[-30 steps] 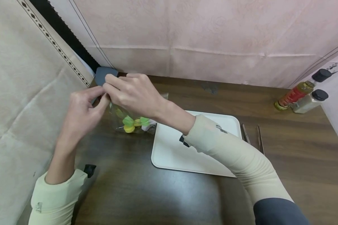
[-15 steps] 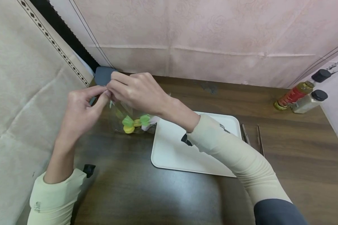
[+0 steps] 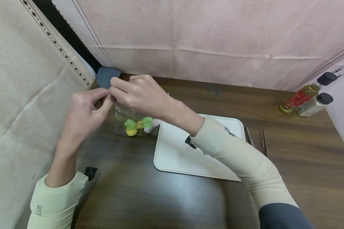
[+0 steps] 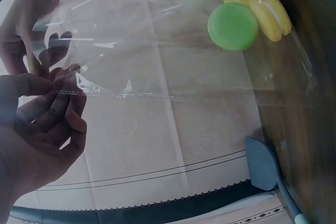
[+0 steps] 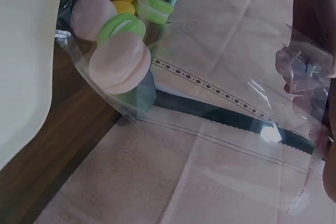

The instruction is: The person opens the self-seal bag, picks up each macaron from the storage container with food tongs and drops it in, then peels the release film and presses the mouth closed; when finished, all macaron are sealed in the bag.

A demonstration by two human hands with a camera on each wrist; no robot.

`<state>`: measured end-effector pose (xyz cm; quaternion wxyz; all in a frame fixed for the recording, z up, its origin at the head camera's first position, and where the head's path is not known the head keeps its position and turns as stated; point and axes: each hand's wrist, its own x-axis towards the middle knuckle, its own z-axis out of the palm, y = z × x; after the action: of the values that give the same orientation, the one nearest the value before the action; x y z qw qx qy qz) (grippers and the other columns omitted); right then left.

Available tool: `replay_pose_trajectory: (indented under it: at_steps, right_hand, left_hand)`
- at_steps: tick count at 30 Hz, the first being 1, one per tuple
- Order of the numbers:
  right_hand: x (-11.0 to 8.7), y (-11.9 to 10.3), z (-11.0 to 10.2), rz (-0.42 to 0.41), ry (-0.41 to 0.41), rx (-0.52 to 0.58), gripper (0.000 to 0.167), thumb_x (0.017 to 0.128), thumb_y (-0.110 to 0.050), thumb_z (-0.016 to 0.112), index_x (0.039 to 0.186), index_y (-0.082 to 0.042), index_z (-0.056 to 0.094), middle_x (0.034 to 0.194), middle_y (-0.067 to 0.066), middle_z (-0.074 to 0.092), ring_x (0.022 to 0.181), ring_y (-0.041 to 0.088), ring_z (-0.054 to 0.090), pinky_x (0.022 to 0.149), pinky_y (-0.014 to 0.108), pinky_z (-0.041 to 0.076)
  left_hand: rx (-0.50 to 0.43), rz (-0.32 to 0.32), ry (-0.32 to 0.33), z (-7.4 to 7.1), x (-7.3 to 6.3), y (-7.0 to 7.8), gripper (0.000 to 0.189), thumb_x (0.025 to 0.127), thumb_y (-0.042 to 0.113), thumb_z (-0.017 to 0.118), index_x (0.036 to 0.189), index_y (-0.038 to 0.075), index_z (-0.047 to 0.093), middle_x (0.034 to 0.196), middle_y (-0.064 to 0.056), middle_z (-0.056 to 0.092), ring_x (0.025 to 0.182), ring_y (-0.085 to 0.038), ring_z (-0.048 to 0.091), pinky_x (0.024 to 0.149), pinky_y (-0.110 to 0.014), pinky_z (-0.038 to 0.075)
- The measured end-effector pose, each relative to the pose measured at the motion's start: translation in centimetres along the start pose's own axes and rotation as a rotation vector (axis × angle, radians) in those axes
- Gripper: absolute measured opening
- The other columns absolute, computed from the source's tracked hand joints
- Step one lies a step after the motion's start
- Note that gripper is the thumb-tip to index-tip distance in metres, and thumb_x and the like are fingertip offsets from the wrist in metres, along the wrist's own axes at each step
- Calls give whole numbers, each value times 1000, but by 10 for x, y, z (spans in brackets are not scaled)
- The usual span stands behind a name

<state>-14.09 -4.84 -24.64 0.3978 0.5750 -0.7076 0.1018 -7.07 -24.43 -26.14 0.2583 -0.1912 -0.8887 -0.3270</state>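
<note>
A clear plastic bag (image 3: 121, 112) hangs below my two hands at the back left of the table. Inside lie several macarons: a green one (image 4: 232, 26) and a yellow one (image 4: 269, 17) show in the left wrist view, and a pale pink one (image 5: 118, 62) in the right wrist view. My left hand (image 3: 84, 111) pinches the bag's top edge between thumb and forefinger. Right beside it, my right hand (image 3: 144, 95) pinches the same edge with curled fingers; its fingertips are partly hidden in the head view.
A white tray (image 3: 186, 159) lies under my right forearm. Beyond its right end are two thin metal pieces (image 3: 264, 143). An oil bottle (image 3: 299, 98) and a black-capped jar (image 3: 313, 105) stand at the back right. Behind my hands is a blue-grey spatula (image 3: 106, 77).
Both hands keep their pinch on the bag's edge. They have shifted only slightly, the right hand a little to the right. The macarons have barely moved.
</note>
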Motion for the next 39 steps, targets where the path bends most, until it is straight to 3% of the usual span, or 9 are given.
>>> replay_pose_trajectory:
  at_steps: [7, 11, 16, 23, 25, 31, 39]
  right_hand:
    - [-2, -2, -1, 15, -4, -22, 37, 113, -8, 41, 90, -9, 70, 88, 0, 62, 63, 13, 28, 57, 28, 34]
    - [-2, -1, 0, 85, -6, 56, 36, 114, -11, 45, 93, -9, 73, 90, 0, 64, 60, 14, 35, 55, 28, 35]
    - [-1, 2, -1, 146, 2, 124, 32, 111, -9, 47, 93, -10, 74, 90, 0, 64, 58, 15, 46, 54, 30, 38]
    - [1, 3, -3, 212, -15, 232, 30, 111, -9, 51, 98, -11, 78, 92, -1, 66, 62, 12, 55, 56, 30, 43]
    - [1, 4, -3, 241, -13, 262, 29, 110, -8, 52, 97, -12, 78, 92, -1, 67, 62, 12, 56, 56, 30, 44]
    - [0, 4, -3, 300, 0, 323, 25, 106, -7, 56, 94, -11, 78, 90, -1, 69, 65, 11, 59, 57, 28, 46]
    - [-2, 4, -3, 319, 10, 349, 23, 106, -10, 59, 93, -11, 77, 89, -1, 68, 65, 11, 57, 59, 28, 45]
  left_hand:
    - [34, 11, -1, 2, -1, 3, 27, 103, -4, 61, 78, 3, 70, 65, -8, 57, 56, -8, 40, 59, -18, 31]
    - [-31, 11, 10, 2, -1, 1, 25, 103, -6, 60, 83, 0, 73, 66, -8, 58, 56, -4, 39, 58, -17, 31]
    - [-143, -3, 22, 2, 0, -4, 23, 106, -3, 61, 97, -3, 82, 78, -10, 71, 62, 0, 46, 62, -16, 36]
    - [-277, -26, 17, 1, 0, -8, 22, 106, -6, 62, 98, -6, 83, 87, 18, 74, 73, -3, 63, 70, -17, 47]
    - [-293, -31, 14, 0, 1, -9, 22, 106, -6, 62, 97, -6, 82, 87, 21, 74, 75, -4, 67, 73, -17, 49]
    - [-333, -37, 9, 0, 2, -11, 22, 105, -9, 62, 94, -8, 82, 85, 20, 75, 77, -3, 70, 77, -16, 51]
    - [-399, -59, -3, 0, 2, -12, 22, 103, -12, 62, 92, -12, 80, 85, 16, 77, 79, -9, 72, 79, -18, 53]
